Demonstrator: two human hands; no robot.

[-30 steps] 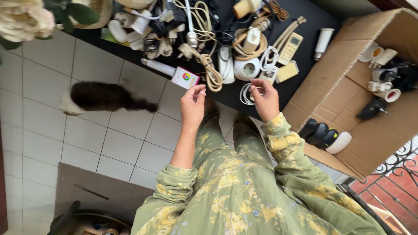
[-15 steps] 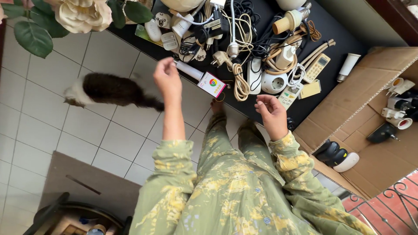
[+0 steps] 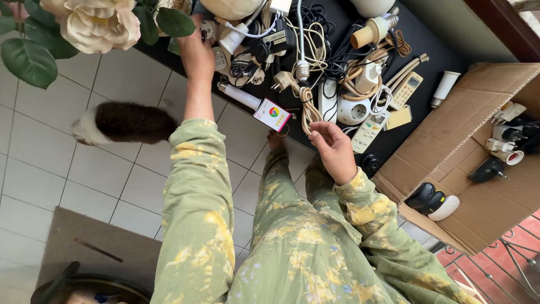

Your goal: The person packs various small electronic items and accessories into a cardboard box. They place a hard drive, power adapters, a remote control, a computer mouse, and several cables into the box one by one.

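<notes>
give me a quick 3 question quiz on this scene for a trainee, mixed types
1. True or false: the left hand is stretched to the far left end of the black table, among the white plugs and adapters.
2. Multiple choice: what does the right hand touch? A) the beige coiled cable B) the white round socket C) the brown cardboard box
3. Fill in: the dark furry animal lies on the ____ floor.

Key: 1 true; 2 A; 3 tiled
</notes>
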